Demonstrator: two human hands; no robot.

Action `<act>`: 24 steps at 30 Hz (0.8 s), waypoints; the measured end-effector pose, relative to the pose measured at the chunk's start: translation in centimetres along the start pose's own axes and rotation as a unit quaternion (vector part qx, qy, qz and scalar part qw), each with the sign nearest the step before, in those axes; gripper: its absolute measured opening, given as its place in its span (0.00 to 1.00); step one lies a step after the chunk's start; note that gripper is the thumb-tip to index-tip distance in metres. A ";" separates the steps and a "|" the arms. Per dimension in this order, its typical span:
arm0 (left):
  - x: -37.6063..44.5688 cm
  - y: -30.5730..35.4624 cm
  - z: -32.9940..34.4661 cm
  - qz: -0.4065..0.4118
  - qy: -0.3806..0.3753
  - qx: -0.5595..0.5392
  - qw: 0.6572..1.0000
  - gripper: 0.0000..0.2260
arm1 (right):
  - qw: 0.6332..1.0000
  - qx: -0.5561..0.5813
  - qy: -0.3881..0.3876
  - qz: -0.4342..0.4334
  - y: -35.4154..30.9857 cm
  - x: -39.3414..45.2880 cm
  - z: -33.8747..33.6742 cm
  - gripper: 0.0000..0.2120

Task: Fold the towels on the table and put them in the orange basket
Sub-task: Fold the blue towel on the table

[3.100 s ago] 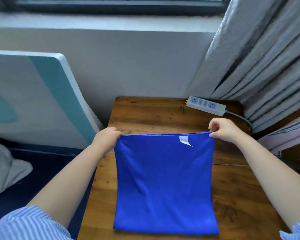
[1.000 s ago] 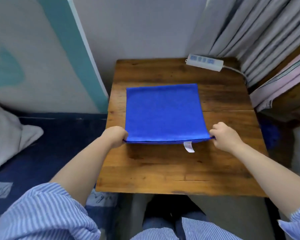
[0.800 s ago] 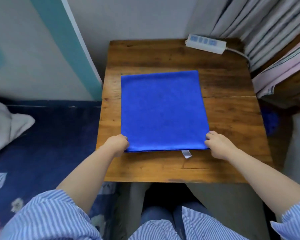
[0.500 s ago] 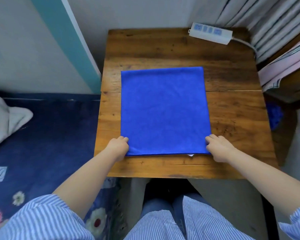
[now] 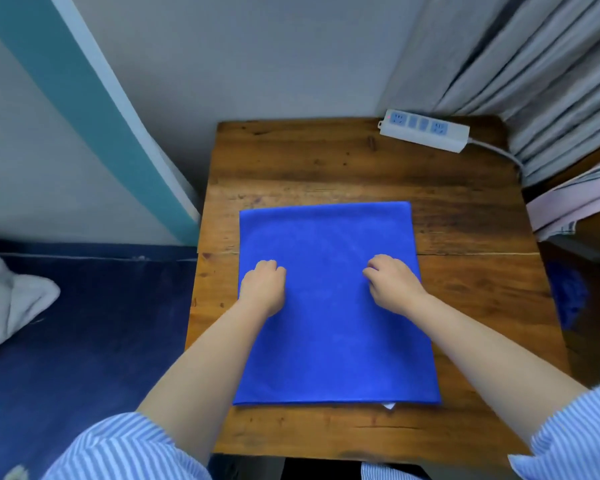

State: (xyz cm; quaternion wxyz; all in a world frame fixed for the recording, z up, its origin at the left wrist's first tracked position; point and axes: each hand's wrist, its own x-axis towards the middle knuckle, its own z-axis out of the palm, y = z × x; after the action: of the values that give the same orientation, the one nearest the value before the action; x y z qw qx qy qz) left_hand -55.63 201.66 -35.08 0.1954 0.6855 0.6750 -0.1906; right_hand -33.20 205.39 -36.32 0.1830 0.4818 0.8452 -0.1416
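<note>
A blue towel (image 5: 329,341), folded in half, lies flat on the small wooden table (image 5: 465,289). Its white tag (image 5: 389,406) peeks out under the near edge. My left hand (image 5: 262,289) rests on the towel's left part, around its middle, with fingers curled under. My right hand (image 5: 394,285) rests on the right part in the same way. Neither hand visibly holds any cloth. The orange basket is out of view.
A white power strip (image 5: 425,129) lies at the table's far right corner, its cable running to the grey curtain (image 5: 534,64). A white and teal board (image 5: 84,116) leans left of the table. Some blue cloth (image 5: 568,296) shows beyond the right edge.
Both hands have let go of the towel's near corners and moved forward onto the middle of the towel. The view has shifted, so the towel sits lower in the frame.
</note>
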 end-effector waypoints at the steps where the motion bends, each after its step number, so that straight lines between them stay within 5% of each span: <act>1: 1.0 0.2 -0.5 -0.009 0.019 -0.024 0.999 0.05 | 1.000 0.018 0.011 -0.002 -0.2 1.3 -0.1 0.15; 8: 8.7 0.7 -0.6 -0.025 0.049 -0.085 0.995 0.23 | 0.993 0.111 0.040 0.021 -1.7 10.2 -0.2 0.25; 17: 12.9 0.0 2.2 -0.040 0.066 -0.142 0.987 0.23 | 0.995 0.093 0.021 -0.022 0.2 13.1 1.9 0.27; 24: 13.8 -5.3 3.2 -0.037 0.100 -0.105 0.989 0.23 | 0.995 0.069 0.028 0.062 7.4 11.2 1.7 0.29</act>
State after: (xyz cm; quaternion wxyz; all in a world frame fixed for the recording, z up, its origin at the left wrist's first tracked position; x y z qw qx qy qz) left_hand -60.66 211.76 -45.08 0.1906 0.6515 0.7322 -0.0559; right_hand -31.76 216.91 -43.32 0.1339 0.5487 0.8067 -0.1740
